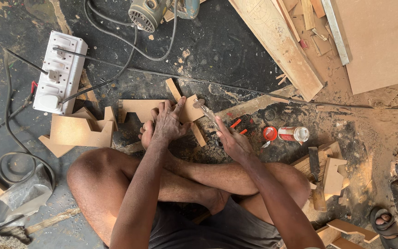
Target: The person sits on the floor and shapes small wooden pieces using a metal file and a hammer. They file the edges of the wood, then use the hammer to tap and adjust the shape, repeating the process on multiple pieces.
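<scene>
I sit cross-legged on a dusty dark floor. My left hand (167, 121) presses flat on a cut fibreboard piece (140, 109) that lies in front of my feet, the thumb pointing up along a thin wooden strip (174, 89). My right hand (231, 140) grips a hammer (204, 109) by its handle, its metal head raised near the board's right end, close to my left thumb. Pliers with orange handles (237, 125) lie on the floor just right of the hammer.
A white power strip (60, 71) with black cables sits at left, a motor tool (147, 13) at top. More cut board pieces (77, 130) lie at left and right (332, 173). A red-capped bottle (291, 133), long planks (279, 41) and another person's sandalled foot (387, 221) are to the right.
</scene>
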